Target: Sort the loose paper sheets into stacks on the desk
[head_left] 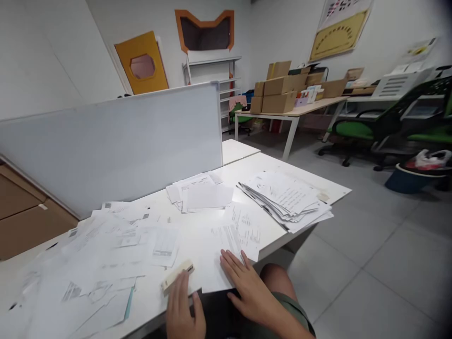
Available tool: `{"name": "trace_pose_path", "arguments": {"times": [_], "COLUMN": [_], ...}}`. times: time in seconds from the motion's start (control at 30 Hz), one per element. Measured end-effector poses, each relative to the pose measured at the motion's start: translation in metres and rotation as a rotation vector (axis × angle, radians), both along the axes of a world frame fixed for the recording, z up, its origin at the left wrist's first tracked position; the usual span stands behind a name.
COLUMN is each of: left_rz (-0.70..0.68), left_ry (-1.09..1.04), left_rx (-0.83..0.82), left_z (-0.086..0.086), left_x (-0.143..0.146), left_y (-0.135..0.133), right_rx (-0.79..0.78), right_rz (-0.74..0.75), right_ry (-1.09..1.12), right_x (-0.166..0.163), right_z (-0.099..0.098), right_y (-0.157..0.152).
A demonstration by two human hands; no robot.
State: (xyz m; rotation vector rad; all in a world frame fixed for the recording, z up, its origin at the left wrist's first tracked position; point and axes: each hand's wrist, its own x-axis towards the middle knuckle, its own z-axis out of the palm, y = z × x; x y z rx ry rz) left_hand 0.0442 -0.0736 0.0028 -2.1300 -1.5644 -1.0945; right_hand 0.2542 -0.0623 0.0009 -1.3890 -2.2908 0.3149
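My left hand (pixel 184 308) is at the table's front edge, fingers stretched forward. Its fingertips reach the near side of a cream stapler (pixel 173 278), which lies slantwise on the white table; whether they press on it I cannot tell. Flat across the lower part of a printed sheet (pixel 229 238) rests my right hand (pixel 247 285), its fingers extended and the thumb apart. That sheet overlaps another printed sheet (pixel 249 226), and both reach toward the front edge. Neither hand grips anything.
Many loose papers (pixel 116 254) spread over the left side. A smaller paper pile (pixel 208 195) lies by the grey divider (pixel 123 146), and a thick stack (pixel 286 197) sits at the right. Beyond are cardboard boxes (pixel 278 101), a green chair (pixel 355 129) and a blue bin (pixel 406 181).
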Motion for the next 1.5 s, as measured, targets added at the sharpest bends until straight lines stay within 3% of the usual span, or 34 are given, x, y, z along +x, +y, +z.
{"name": "trace_pose_path", "arguments": {"times": [0.1, 0.33, 0.5, 0.7, 0.9, 1.13, 1.5], "left_rz": [0.102, -0.056, -0.051, 0.043, -0.142, -0.191, -0.112], "left_ry": [0.092, 0.211, 0.178, 0.288, 0.539, 0.377, 0.315], "left_rx": [-0.042, -0.239, -0.274, -0.177, -0.122, -0.233, -0.08], "left_z": [0.011, 0.002, 0.004, 0.002, 0.005, 0.011, 0.006], "left_x": [-0.02, -0.048, -0.049, -0.043, -0.042, -0.043, -0.03], "left_y": [0.023, 0.061, 0.06, 0.053, 0.045, 0.046, 0.042], "right_rx": [0.027, 0.013, -0.004, -0.061, -0.152, -0.146, -0.122], "right_rz": [-0.017, 0.137, 0.193, 0.239, 0.267, 0.261, 0.304], "right_ry": [-0.012, 0.0, 0.024, 0.08, 0.159, 0.139, 0.041], "right_x": [-0.016, -0.031, -0.03, -0.028, -0.026, -0.028, -0.033], "right_z": [0.003, 0.002, 0.005, 0.006, 0.011, -0.003, -0.014], "right_y": [0.005, 0.012, 0.009, 0.009, 0.008, 0.012, 0.018]}}
